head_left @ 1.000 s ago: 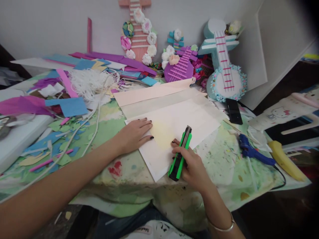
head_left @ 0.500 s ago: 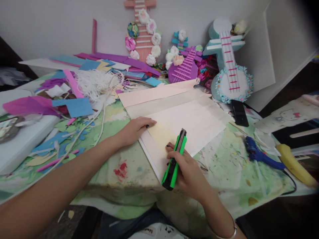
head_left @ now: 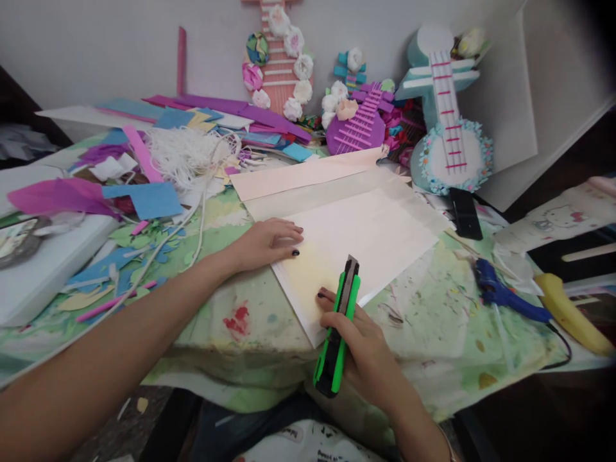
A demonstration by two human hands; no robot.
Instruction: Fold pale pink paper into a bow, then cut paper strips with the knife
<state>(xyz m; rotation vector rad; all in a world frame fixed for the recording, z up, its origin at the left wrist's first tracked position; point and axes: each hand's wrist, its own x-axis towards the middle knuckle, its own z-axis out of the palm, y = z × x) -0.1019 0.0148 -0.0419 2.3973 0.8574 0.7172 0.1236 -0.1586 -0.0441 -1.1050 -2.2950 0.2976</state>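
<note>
My right hand (head_left: pixel 359 346) is closed round a green and black utility knife (head_left: pixel 338 332), its tip lying over the near edge of a pale sheet (head_left: pixel 366 247) on the table. My left hand (head_left: pixel 267 244) lies flat on the sheet's left edge with its fingers stretched out and pressing down. More pale sheets (head_left: pixel 308 176) lie overlapped behind it. The green paint-stained tablecloth (head_left: pixel 433 321) shows around the sheets.
Foam guitar models, a teal one (head_left: pixel 445 128), a purple one (head_left: pixel 359 125) and a pink one (head_left: pixel 279 58), lean on the wall. Coloured paper scraps (head_left: pixel 144 199) and white string (head_left: pixel 180 154) crowd the left. A blue glue gun (head_left: pixel 500 292), a black phone (head_left: pixel 464 212) and a yellow object (head_left: pixel 568 314) lie right.
The right hand has drawn the knife back toward me along the sheet. The left hand curled at the sheet's edge, then flattened on it again. The sheet shifted slightly.
</note>
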